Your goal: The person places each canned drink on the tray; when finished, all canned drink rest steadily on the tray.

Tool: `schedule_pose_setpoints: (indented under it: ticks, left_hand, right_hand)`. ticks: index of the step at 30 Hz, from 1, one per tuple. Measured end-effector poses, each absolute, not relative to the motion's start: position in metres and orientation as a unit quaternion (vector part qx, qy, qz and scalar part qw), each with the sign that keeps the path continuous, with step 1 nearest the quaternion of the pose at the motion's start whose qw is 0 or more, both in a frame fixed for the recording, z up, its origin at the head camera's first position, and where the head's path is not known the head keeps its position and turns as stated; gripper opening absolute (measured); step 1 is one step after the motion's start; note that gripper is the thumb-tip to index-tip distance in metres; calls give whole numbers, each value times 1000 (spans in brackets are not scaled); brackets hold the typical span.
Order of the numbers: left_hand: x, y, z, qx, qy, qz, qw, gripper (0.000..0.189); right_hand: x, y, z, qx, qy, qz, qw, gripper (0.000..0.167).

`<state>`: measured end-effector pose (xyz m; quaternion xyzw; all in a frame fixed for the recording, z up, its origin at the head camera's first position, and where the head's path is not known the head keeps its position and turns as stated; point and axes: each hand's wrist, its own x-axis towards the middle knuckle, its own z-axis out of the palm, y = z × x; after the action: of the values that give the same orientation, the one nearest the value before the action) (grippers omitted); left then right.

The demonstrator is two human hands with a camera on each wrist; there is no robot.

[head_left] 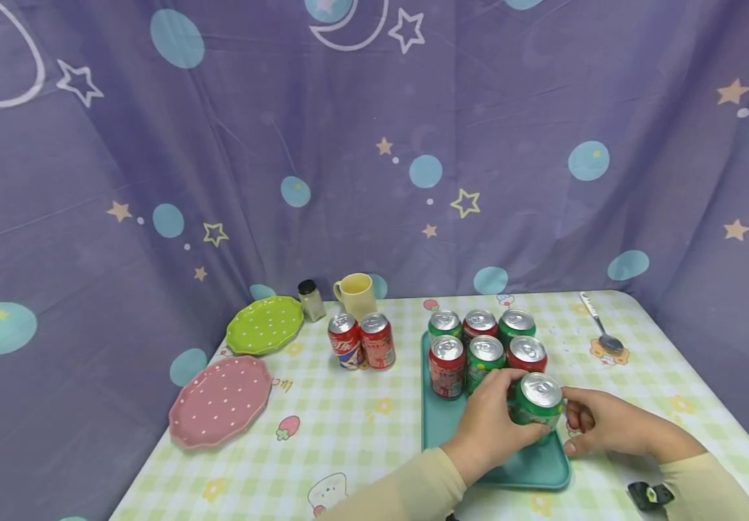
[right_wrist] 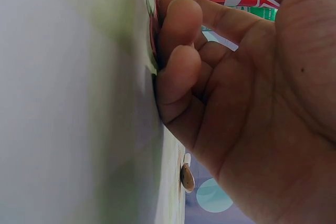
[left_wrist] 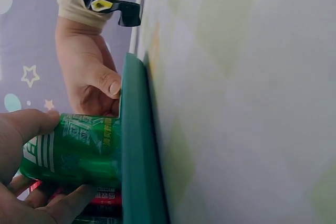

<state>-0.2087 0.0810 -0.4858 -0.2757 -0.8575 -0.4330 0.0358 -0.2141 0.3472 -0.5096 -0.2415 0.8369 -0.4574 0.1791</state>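
My left hand (head_left: 488, 427) grips a green soda can (head_left: 539, 401), its thumb and fingers around the sides. The can stands upright at the right side of a teal tray (head_left: 442, 427); in the left wrist view its base meets the tray's rim. My right hand (head_left: 615, 427) is at the tray's right edge, with its index fingertip close to the green can and its thumb by the rim. Its other fingers are loosely curled near the tablecloth in the right wrist view. Behind the held can, several red and green cans (head_left: 447, 367) stand in rows on the tray.
Two red cans (head_left: 377, 344) stand left of the tray, before a yellow mug (head_left: 356, 293) and a black-lidded jar (head_left: 311, 300). A green plate (head_left: 265, 325) and a pink plate (head_left: 221, 401) lie along the left edge. A spoon (head_left: 602, 325) lies at the back right.
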Motion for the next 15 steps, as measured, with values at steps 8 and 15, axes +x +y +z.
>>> schedule_pose_setpoints:
  ticks: [8,15]
  left_hand:
    - [-207,84,-488,-276,-859,-428,52,72]
    - [-206,85,-490,-271,-879,-384,82,75]
  right_hand:
    - [-214,346,-507,-238,837,-458,181,50]
    - [-214,345,-507,-242,839,-455,174,48]
